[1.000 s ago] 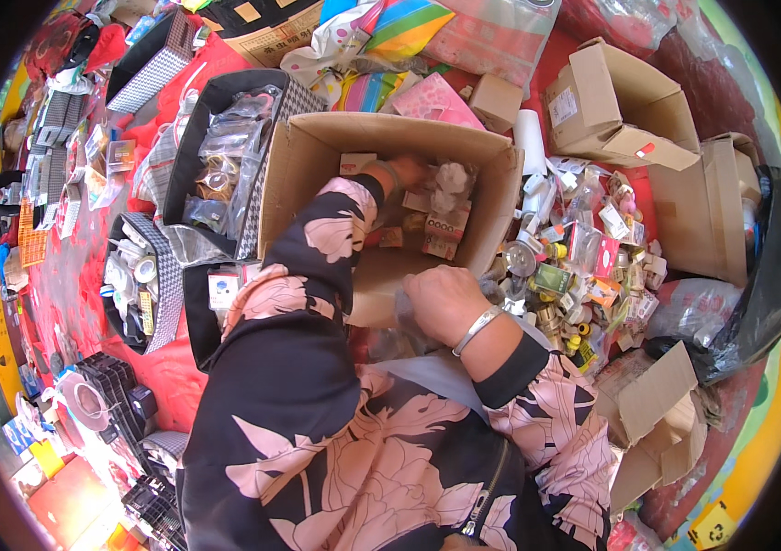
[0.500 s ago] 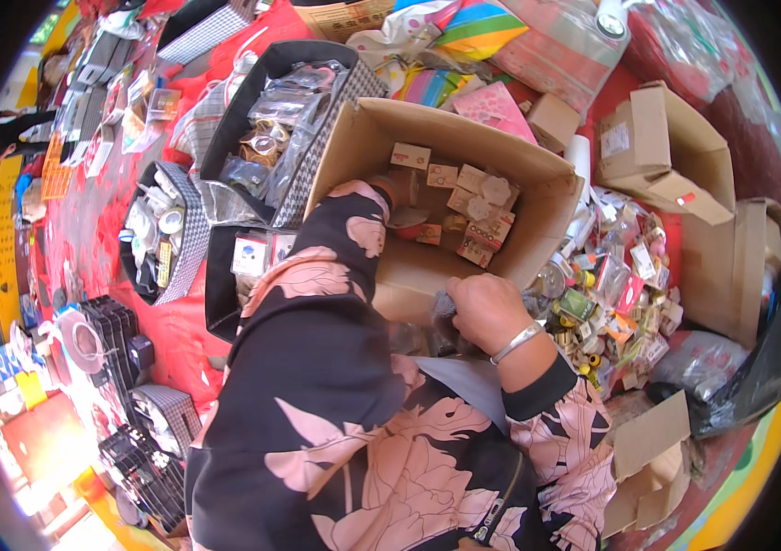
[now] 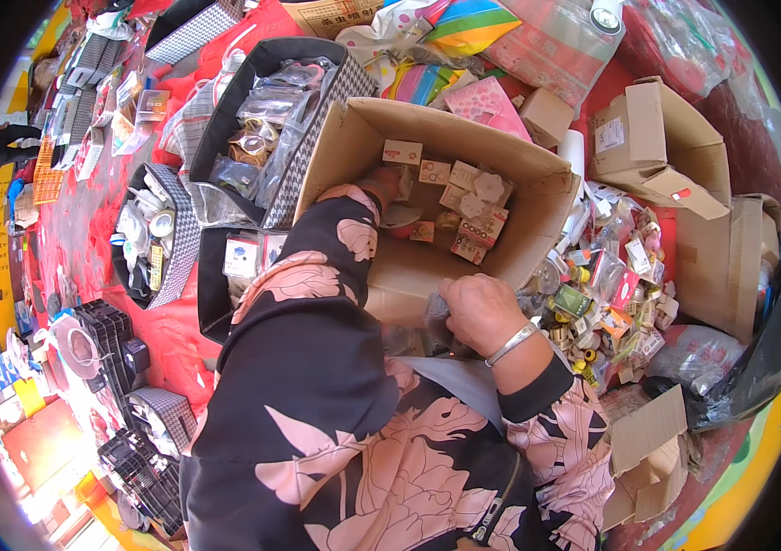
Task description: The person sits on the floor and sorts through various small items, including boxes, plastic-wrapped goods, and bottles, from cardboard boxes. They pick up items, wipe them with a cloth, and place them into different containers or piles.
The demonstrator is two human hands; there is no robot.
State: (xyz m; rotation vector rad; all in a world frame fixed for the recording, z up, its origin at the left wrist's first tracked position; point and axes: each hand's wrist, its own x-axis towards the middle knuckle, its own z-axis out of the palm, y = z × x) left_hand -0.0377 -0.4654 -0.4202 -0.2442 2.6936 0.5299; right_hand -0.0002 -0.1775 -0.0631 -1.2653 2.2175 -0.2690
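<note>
A large open cardboard box (image 3: pixel 546 184) stands in front of me. My left hand (image 3: pixel 385 186) reaches down inside it, by its left wall. The sleeve and the shadow hide most of its fingers, and I cannot make out whether they hold anything. Close by lie a small cream-and-red box (image 3: pixel 402 151) and a pale round item (image 3: pixel 399 217). Several similar small boxes (image 3: pixel 475 230) are heaped at the right inside, with whitish discs (image 3: pixel 487 187) on top. Over the near edge, my right hand (image 3: pixel 484 314), with a silver bangle, is closed on a grey cloth (image 3: pixel 438 318).
Left of the box are a houndstooth bin (image 3: pixel 353 81) of bagged items and a smaller bin (image 3: pixel 190 241). A pile of small bottles and packets (image 3: pixel 606 294) lies at the right. Beyond it stand other cardboard boxes (image 3: pixel 716 271). Red sheeting (image 3: pixel 170 344) covers surfaces at the left.
The view has shifted slightly, so the scene sits a little further left. Both hands keep nearly the same places, the left inside the box and the right with the cloth.
</note>
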